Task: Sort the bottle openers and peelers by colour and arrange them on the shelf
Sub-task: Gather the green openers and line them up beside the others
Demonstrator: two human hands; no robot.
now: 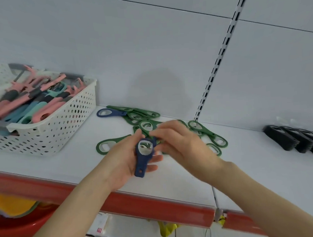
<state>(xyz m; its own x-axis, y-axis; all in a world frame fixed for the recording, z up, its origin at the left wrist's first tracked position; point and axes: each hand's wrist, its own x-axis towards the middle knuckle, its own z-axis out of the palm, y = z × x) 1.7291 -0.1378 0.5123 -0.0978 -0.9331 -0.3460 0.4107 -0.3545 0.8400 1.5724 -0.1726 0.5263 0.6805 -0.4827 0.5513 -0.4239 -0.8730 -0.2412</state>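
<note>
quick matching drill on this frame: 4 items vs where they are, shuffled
Items:
1. blue bottle opener with the hole end toward the camera
2. second blue bottle opener
3. pink and teal peelers
4. black items

Places:
A. right end of the shelf
B. in the white basket
C. held in the left hand, right hand touching its top
D. lying on the shelf at the back left edge of the green pile

Pairs: 1-C, 2-D, 3-B, 4-A

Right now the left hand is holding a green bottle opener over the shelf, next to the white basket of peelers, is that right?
Not quite: the head view shows the left hand holding a dark blue bottle opener, not a green one. The rest holds: it is over the shelf, near the white basket.
</note>
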